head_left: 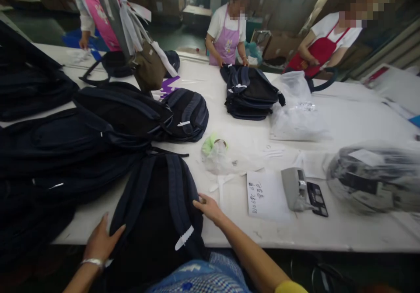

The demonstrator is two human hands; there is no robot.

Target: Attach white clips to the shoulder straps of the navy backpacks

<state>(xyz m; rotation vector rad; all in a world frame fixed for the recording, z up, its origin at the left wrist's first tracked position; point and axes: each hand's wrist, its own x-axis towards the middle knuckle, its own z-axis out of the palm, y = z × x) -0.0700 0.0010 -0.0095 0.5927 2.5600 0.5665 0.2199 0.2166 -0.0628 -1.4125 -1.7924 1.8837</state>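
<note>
A dark navy backpack [157, 205] lies back-side up at the near edge of the white table [348, 231], its shoulder straps facing me. My left hand [100, 240] rests on its left edge, fingers flat and thumb spread, a silver bangle on the wrist. My right hand [208, 206] touches the right side of the backpack by the right strap, fingers bent against the fabric. Neither hand lifts anything.
More dark backpacks [98, 127] are heaped at left, and a stack [251, 94] lies across the table. Plastic bags [297, 109], a bagged backpack [374, 177], a paper note [264, 194], a calculator [316, 199] and a tape roll [213, 144] lie at right. Three aproned people work at the far side.
</note>
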